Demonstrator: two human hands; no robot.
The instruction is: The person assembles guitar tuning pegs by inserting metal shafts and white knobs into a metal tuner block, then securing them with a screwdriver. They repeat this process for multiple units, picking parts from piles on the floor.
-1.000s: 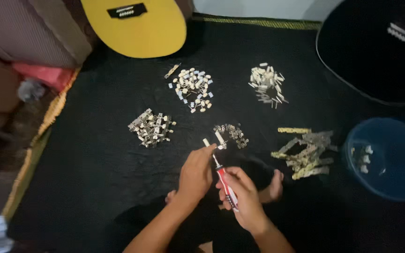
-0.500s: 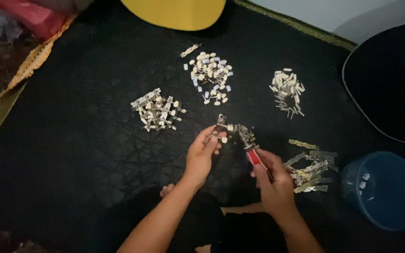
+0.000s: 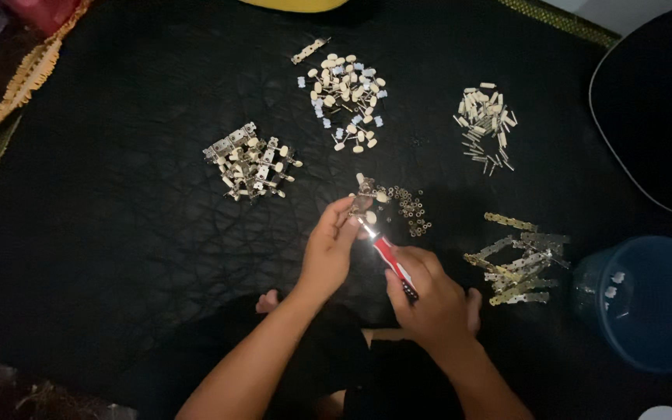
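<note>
My left hand (image 3: 330,250) pinches a small metal tuner part (image 3: 362,204) with cream knobs above a black mat (image 3: 118,233). My right hand (image 3: 428,297) grips a red-handled screwdriver (image 3: 389,260), its tip touching that part. Just beyond the hands lies a little heap of small dark rings and screws (image 3: 411,208).
Piles on the mat: assembled tuners (image 3: 250,162) at left, cream knobs (image 3: 348,95) at top, pegs (image 3: 485,118) at upper right, metal plates (image 3: 519,263) at right. A blue bucket (image 3: 647,303) stands at far right, below a black guitar body (image 3: 659,109). My bare feet show below the hands.
The view has shifted, so everything sits lower and more central in the frame. My hands stay together on the part and screwdriver, which is now tilted more steeply.
</note>
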